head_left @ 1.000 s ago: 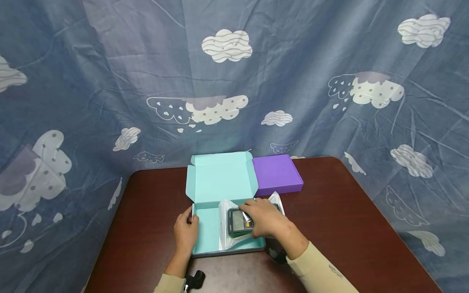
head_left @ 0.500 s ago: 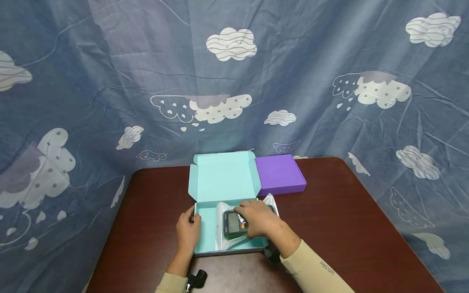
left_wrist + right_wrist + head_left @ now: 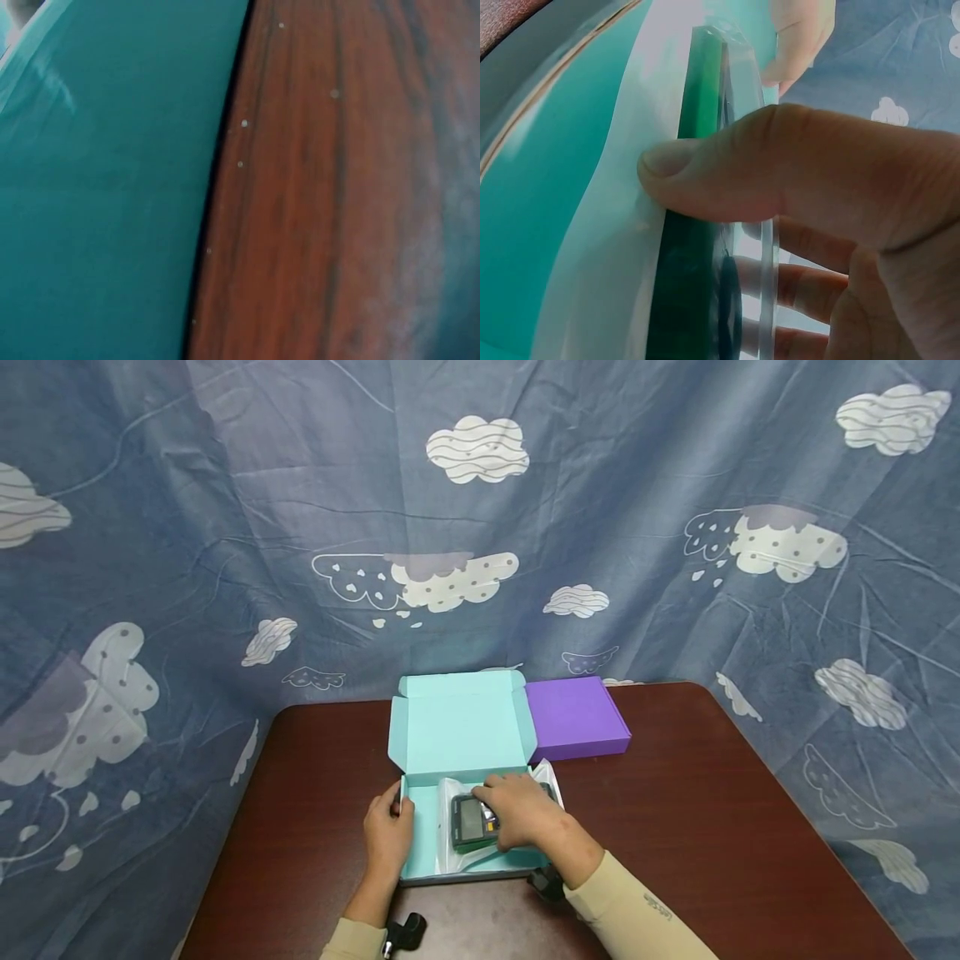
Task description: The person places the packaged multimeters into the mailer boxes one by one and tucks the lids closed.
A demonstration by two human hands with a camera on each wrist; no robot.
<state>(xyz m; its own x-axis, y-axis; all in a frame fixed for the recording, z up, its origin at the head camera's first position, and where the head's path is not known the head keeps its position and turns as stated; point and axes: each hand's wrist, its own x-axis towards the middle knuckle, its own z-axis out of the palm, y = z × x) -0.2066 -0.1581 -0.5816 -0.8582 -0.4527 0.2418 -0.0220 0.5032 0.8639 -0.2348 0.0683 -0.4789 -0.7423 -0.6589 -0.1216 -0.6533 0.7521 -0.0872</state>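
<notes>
My right hand (image 3: 521, 808) grips a dark handheld device (image 3: 468, 822) with a grey screen and a yellow button. Its kind is unclear. In the right wrist view my thumb (image 3: 705, 172) presses the green side (image 3: 700, 97), with several fingers across a clear plastic layer. A white plastic bag (image 3: 447, 852) lies beneath and around the device, over the right part of an open turquoise box (image 3: 422, 835). At the box's left wall my left hand (image 3: 387, 835) pinches the edge, thumb on the inner side. The left wrist view shows the turquoise wall (image 3: 105, 210) and wood.
The box's lid (image 3: 461, 727) stands raised at the back. Close to its right lies a closed purple box (image 3: 577, 718). Both boxes are on a dark reddish-brown table (image 3: 675, 827), backed by a blue cloud-patterned curtain (image 3: 480, 510).
My right hand has shifted left with the device and the white bag, farther over the turquoise box. My left hand keeps its grip on the wall. The head view has turned slightly.
</notes>
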